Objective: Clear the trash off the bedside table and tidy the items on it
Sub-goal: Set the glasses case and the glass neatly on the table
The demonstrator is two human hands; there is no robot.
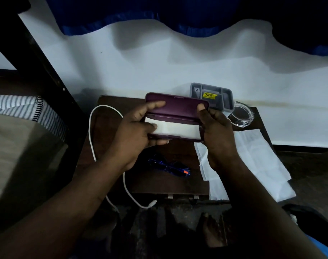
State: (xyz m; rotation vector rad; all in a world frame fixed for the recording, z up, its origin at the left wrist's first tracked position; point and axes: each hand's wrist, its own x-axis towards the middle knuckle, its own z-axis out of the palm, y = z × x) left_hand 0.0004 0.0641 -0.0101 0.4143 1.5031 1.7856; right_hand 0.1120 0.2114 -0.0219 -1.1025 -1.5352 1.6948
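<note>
Blue glasses lie on the dark table, close to us. Just past them, our left hand and right hand each grip one end of the open purple case. If our grip slips, it could fall on the glasses. It looks smooth and long, white inside. Behind sit a round glass ashtray and a grey tray.

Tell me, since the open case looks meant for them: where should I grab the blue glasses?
Probably pinch the blue glasses across the frame's middle, coming from above: they lie flat and apparently folded on the table, leaving little room for fingers underneath.
</note>
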